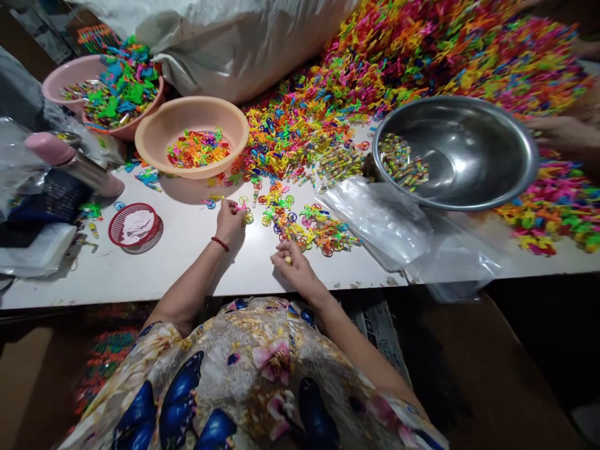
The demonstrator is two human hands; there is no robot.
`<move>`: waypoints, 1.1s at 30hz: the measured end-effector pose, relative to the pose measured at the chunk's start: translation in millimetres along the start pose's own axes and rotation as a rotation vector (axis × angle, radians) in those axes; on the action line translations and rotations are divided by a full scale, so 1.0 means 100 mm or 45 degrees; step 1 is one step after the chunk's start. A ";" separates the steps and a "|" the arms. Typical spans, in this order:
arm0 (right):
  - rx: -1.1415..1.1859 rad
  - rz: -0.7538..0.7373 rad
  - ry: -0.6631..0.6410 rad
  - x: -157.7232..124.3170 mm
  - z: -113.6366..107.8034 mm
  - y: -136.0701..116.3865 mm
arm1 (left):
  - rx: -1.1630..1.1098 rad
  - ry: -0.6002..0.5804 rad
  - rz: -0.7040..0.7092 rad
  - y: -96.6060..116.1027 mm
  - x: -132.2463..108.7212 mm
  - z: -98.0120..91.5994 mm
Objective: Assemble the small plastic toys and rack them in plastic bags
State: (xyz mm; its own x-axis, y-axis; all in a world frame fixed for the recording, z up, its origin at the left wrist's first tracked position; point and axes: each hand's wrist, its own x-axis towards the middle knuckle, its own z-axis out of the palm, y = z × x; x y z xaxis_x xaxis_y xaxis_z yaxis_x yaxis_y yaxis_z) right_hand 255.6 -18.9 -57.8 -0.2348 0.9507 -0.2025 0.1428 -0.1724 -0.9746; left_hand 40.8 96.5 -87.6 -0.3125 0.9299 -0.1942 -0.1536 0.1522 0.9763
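My left hand (229, 220), with a red bead bracelet (220, 244) at the wrist, is closed in a pinch on a small pink plastic piece (241, 204). It is at the left edge of a loose group of bright ring-shaped plastic pieces (291, 217) on the white table (187, 265). Lower and to the right, my right hand (296, 269) has its fingers curled around a small yellowish piece (288, 259), its exact kind too small to tell. Short patterned tubes (340, 164) lie beyond the group.
A peach basin (145, 147) with pieces, a red basket (115, 232) with white paper slips and a pink-capped flask (87, 165) stand left. At right are clear plastic bags (389, 219) and a steel bowl (487, 150) with tubes. A large colourful heap (422, 56) fills the back; another person's hand (557, 134) is far right.
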 end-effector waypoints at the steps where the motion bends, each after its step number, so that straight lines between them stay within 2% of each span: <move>1: 0.059 0.022 -0.026 0.00 0.04 -0.01 | -0.051 -0.008 -0.042 0.02 -0.05 -0.01; 3: 0.190 0.067 -0.098 0.04 0.08 -0.04 | -0.086 -0.046 -0.126 0.08 -0.19 -0.04; 7: 0.418 0.136 -0.233 0.14 0.13 -0.10 | -0.309 -0.282 -0.270 0.22 -0.51 -0.09; 13: 0.191 0.019 -0.078 0.22 0.19 -0.07 | -0.401 -0.399 -0.300 0.26 -0.82 -0.10; 16: 0.036 -0.073 -0.051 0.21 0.14 -0.08 | -0.384 -0.456 -0.209 0.25 -0.89 -0.09; 20: -0.105 -0.207 0.125 0.17 0.10 -0.10 | -0.280 -0.390 0.060 0.19 -0.89 -0.10; 22: -0.106 -0.223 0.154 0.16 0.11 -0.07 | -0.252 -0.359 0.121 0.14 -0.87 -0.10; 26: -0.110 -0.211 0.119 0.15 0.14 -0.02 | -0.280 -0.363 0.090 0.09 -0.91 -0.10; 30: -0.201 -0.273 0.111 0.16 0.16 -0.04 | -0.271 -0.440 0.050 0.12 -1.01 -0.08; 33: -0.227 -0.356 0.076 0.16 0.19 -0.07 | -0.220 -0.391 0.038 0.12 -1.04 -0.04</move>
State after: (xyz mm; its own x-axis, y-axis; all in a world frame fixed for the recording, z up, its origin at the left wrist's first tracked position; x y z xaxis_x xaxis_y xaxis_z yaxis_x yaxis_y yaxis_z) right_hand 233.1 -7.4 -55.8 -0.2326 0.9691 0.0817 0.2478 0.1402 -0.9586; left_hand 67.6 -0.1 -55.9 -0.0269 0.9944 -0.1025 -0.3128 0.0890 0.9456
